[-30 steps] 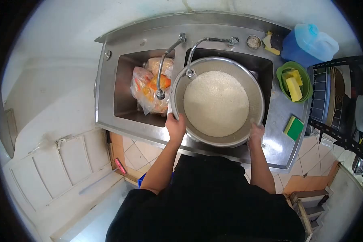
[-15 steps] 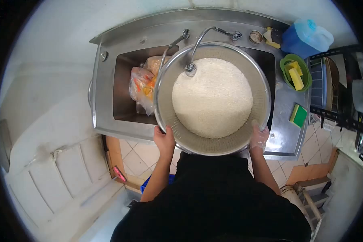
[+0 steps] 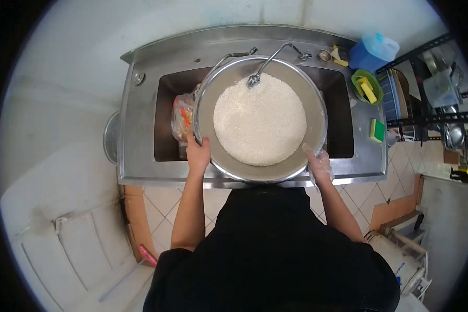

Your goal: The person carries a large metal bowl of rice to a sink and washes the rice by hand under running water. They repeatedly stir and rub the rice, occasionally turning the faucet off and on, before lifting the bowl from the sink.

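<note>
A large metal colander (image 3: pixel 313 101) sits over the sink, its bottom covered by a broad heap of white rice (image 3: pixel 260 125). My left hand (image 3: pixel 198 156) is closed on its rim at the lower left, thumb over the inside edge. On the lower right, my right hand (image 3: pixel 320 164), in a clear plastic glove, holds the same rim. A flexible faucet (image 3: pixel 275 56) arches over the colander's far side, its spout head above the rice. Partly hidden behind the colander's left side, a plastic bag with orange and pale contents (image 3: pixel 182 120) lies in the left basin (image 3: pixel 164 104).
Along the right counter stand a blue liquid jug (image 3: pixel 370 53), a green basket (image 3: pixel 358 77) with yellow sponges, and a green-and-yellow sponge (image 3: pixel 377 131). Black shelving (image 3: pixel 455 118) is farther right. A white bucket (image 3: pixel 400 260) stands on the floor behind at right.
The colander appears smaller and farther from me, with both hands still on its rim. More of the right basin shows, and the bag is more covered. My view has shifted.
</note>
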A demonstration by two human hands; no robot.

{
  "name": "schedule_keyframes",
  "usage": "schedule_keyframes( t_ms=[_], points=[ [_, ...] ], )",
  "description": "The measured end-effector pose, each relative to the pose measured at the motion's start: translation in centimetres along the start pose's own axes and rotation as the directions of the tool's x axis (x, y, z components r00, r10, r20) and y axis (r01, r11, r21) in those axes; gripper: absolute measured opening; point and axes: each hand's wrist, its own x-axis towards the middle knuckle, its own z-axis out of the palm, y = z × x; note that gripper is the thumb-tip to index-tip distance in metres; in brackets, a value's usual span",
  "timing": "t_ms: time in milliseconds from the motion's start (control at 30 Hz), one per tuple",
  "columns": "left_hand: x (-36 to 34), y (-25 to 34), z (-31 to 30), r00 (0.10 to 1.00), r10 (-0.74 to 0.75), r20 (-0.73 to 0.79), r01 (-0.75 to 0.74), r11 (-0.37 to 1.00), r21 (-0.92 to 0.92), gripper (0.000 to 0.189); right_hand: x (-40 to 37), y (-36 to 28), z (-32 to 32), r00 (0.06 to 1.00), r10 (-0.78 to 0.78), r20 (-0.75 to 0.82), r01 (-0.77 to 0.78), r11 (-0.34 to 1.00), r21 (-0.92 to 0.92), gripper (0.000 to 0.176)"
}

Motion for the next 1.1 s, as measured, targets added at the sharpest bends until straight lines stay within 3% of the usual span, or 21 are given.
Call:
schedule_keyframes(
  t_ms=[67, 133, 167, 200, 233, 267, 300, 367, 433, 467, 500, 533, 600, 633, 700, 733, 800, 867, 967, 1067, 1100],
  points=[
    [0.6, -0.4, -0.3, 0.998, 0.051, 0.038, -0.049, 0.998, -0.045, 0.045, -0.2, -0.1, 0.0, 0.999, 0.020, 0.041, -0.021, 1.000, 0.020, 0.051],
    [0.8, -0.5, 0.2, 0.994, 0.092, 0.061, -0.086, 0.991, -0.102, 0.046, -0.2, -1.0, 0.2, 0.985, -0.120, -0.127, 0.071, 0.939, -0.337, 0.055],
    [0.5, 0.0, 0.1, 0.998, 0.028, 0.054, -0.022, 0.995, -0.102, 0.045, -0.8, -2.4, 0.7, 0.906, -0.360, -0.224, 0.208, 0.838, -0.504, 0.053],
    [0.3, 0.2, 0.2, 0.998, -0.040, 0.045, 0.044, 0.994, -0.099, 0.043, -1.0, -3.8, 1.0, 0.902, -0.367, -0.229, 0.207, 0.831, -0.517, 0.053],
    [0.2, 0.0, 0.4, 0.998, -0.041, 0.050, 0.046, 0.993, -0.109, 0.043, -1.1, -5.2, 1.4, 0.696, -0.675, -0.243, 0.379, 0.634, -0.674, 0.048],
    [0.1, -0.3, 0.7, 0.999, -0.020, 0.026, 0.023, 0.993, -0.116, 0.043, -0.8, -6.4, 2.0, 0.406, -0.896, -0.181, 0.458, 0.371, -0.808, 0.043],
    [0.2, -0.4, 0.7, 1.000, 0.000, -0.002, 0.000, 0.993, -0.119, 0.042, -0.2, -7.5, 3.0, 0.419, -0.897, -0.137, 0.500, 0.355, -0.790, 0.038],
    [0.2, -0.5, 0.6, 1.000, 0.000, 0.005, 0.001, 0.991, -0.132, 0.041, 2.0, -9.7, 5.2, 0.556, -0.829, 0.062, 0.708, 0.433, -0.558, 0.036],
    [0.1, -0.9, 0.7, 1.000, -0.006, 0.004, 0.007, 0.989, -0.145, 0.041, 6.1, -11.1, 9.1, 0.768, -0.633, 0.096, 0.617, 0.692, -0.374, 0.032],
    [0.2, -1.4, 1.0, 1.000, -0.012, 0.003, 0.012, 0.988, -0.155, 0.041, 8.1, -12.8, 11.1, 0.935, -0.344, 0.080, 0.353, 0.925, -0.145, 0.033],
    [0.5, -1.5, 1.1, 1.000, -0.016, 0.001, 0.015, 0.986, -0.164, 0.042, 10.3, -14.5, 12.7, 0.989, -0.020, 0.144, 0.008, 0.996, 0.084, 0.035],
    [0.6, -1.3, 0.9, 1.000, -0.021, -0.014, 0.018, 0.986, -0.165, 0.042, 13.0, -15.4, 14.0, 0.987, -0.029, 0.156, 0.016, 0.997, 0.081, 0.035],
    [0.3, -1.2, 0.7, 0.997, -0.060, 0.040, 0.066, 0.986, -0.154, 0.043, 18.3, -15.7, 16.7, 0.956, 0.181, 0.230, -0.270, 0.849, 0.454, 0.037],
    [0.6, -1.5, 0.8, 0.994, -0.087, 0.063, 0.093, 0.990, -0.110, 0.045, 19.4, -16.6, 17.6, 0.952, 0.179, 0.247, -0.274, 0.858, 0.435, 0.037],
    [0.5, -1.4, 0.7, 0.996, -0.078, 0.037, 0.081, 0.993, -0.085, 0.045, 21.0, -17.1, 19.0, 0.957, 0.106, 0.269, -0.112, 0.994, 0.007, 0.043],
    [0.4, -1.1, 0.5, 0.999, -0.042, 0.030, 0.044, 0.997, -0.057, 0.045, 21.9, -17.0, 19.2, 0.953, 0.116, 0.281, -0.118, 0.993, -0.010, 0.043],
    [0.2, -0.9, 0.2, 0.998, -0.050, 0.042, 0.054, 0.995, -0.090, 0.046, 22.2, -17.5, 19.5, 0.977, -0.073, 0.200, 0.125, 0.956, -0.265, 0.057],
    [0.5, -0.5, -0.1, 0.996, -0.056, 0.074, 0.063, 0.994, -0.091, 0.048, 21.4, -19.0, 19.1, 0.984, -0.070, 0.161, 0.111, 0.960, -0.257, 0.063],
    [0.7, -0.8, -0.1, 0.992, -0.075, 0.101, 0.088, 0.988, -0.126, 0.047, 25.6, -16.5, 17.6, 0.945, -0.159, 0.285, 0.133, 0.985, 0.110, 0.069],
    [0.6, -0.4, -0.5, 0.988, -0.083, 0.133, 0.102, 0.984, -0.145, 0.045, 19.8, -16.1, 15.2, 0.995, -0.060, 0.083, 0.069, 0.992, -0.104, 0.049],
    [0.6, -0.1, -0.7, 0.985, -0.102, 0.141, 0.120, 0.985, -0.127, 0.046, 18.3, -14.8, 14.7, 0.988, -0.028, 0.149, 0.042, 0.995, -0.092, 0.046]
  ],
)
